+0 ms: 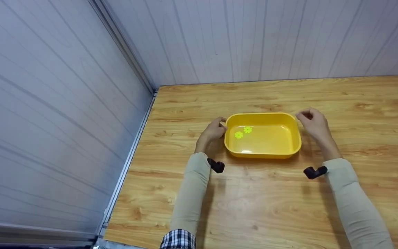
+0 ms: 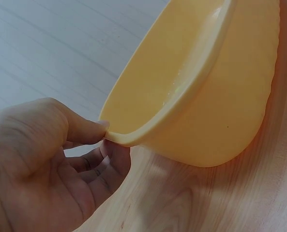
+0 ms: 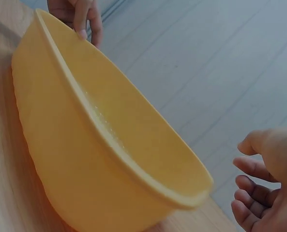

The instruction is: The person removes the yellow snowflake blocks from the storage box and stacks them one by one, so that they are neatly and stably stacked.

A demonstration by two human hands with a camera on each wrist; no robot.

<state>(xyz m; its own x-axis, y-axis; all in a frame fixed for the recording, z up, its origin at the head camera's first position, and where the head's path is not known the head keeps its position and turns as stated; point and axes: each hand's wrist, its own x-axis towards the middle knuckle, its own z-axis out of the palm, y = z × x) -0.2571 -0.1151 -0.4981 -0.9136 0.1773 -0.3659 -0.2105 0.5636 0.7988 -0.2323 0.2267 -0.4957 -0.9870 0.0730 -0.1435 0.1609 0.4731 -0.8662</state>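
Note:
A yellow rectangular plastic basin (image 1: 263,138) with rounded corners sits on the wooden surface in the head view. Two small yellow-green flower shapes (image 1: 238,135) show at the left of its floor. My left hand (image 1: 214,130) is at its left end; in the left wrist view the thumb and fingers pinch the basin's rim (image 2: 126,137). My right hand (image 1: 314,123) is beside the far right corner. In the right wrist view its fingers (image 3: 252,166) are loosely bent, apart from the rim, with nothing between them.
The wood-grain tabletop (image 1: 254,207) spreads around the basin. A pale panelled wall (image 1: 247,41) rises behind it, and another panel (image 1: 57,103) with a metal edge stands on the left. Black wrist cameras (image 1: 216,166) sit on both cream sleeves.

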